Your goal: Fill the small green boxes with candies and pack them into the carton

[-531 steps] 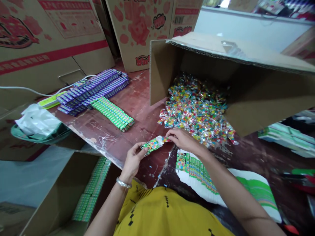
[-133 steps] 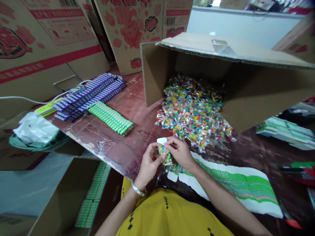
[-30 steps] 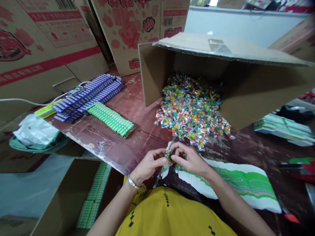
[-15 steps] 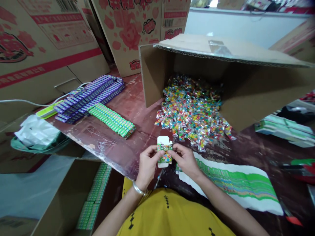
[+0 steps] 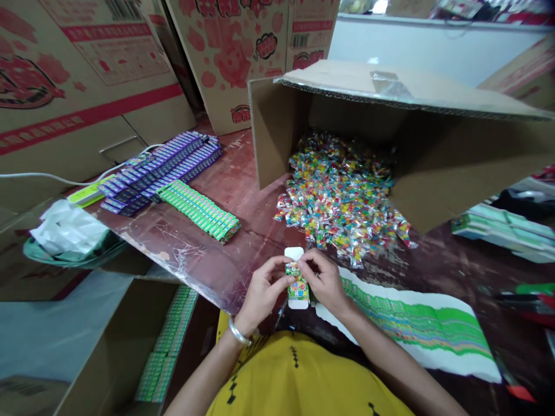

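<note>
A small green printed candy box [image 5: 297, 286] with white end flaps stands out at both ends, held between my two hands in front of my body. My left hand [image 5: 267, 289] grips its left side with thumb and fingers. At the upper right, my right hand [image 5: 323, 279] pinches the box near its top flap. Just beyond lies a heap of wrapped colourful candies [image 5: 342, 196], spilling from a tipped cardboard carton [image 5: 459, 167]. Beside my right forearm, a fanned row of flat green box blanks [image 5: 425, 323] rests on white paper.
A row of green boxes [image 5: 199, 211] and stacked purple boxes [image 5: 160, 167] sit to the left on the red table [image 5: 255, 231]. Below the table edge, an open carton [image 5: 104, 346] holds green boxes. Large cartons [image 5: 95, 75] stand behind; bundled green blanks [image 5: 503, 231] lie at right.
The candy box has moved slightly right and down and turned a little upright. My right fingers have shifted up towards its top end.
</note>
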`<state>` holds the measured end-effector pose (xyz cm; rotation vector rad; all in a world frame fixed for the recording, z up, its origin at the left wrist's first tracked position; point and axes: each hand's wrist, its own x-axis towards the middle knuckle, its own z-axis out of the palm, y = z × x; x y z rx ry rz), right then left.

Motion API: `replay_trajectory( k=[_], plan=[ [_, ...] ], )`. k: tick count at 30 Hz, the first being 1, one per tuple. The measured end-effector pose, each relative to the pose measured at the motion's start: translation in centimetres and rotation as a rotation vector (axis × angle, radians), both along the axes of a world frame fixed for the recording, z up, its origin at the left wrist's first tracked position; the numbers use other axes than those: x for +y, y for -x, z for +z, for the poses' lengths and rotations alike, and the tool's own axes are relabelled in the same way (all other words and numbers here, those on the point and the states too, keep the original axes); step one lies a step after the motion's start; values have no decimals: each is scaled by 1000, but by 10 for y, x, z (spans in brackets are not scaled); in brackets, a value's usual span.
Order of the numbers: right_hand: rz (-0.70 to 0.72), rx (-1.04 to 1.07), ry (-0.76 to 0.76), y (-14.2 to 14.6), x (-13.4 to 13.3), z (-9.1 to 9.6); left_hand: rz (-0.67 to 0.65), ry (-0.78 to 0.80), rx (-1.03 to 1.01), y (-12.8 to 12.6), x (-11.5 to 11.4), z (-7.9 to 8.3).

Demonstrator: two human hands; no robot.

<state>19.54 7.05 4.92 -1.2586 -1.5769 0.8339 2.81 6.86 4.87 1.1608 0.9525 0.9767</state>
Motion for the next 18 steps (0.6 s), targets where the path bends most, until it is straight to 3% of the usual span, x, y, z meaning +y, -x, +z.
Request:
replay_trajectory(
  k=[3,9,13,18],
  plan=[
    [17,35,-12,-1,5,0,25,3,-15,-3,-1,0],
    [54,355,104,2,12,3,160,53,-86,-7,-3,-1],
    [167,312,156,1,17,9,152,76,-86,-5,-3,1],
    [153,283,371,-3,23,8,175,25,-14,-4,-4,2]
  ],
)
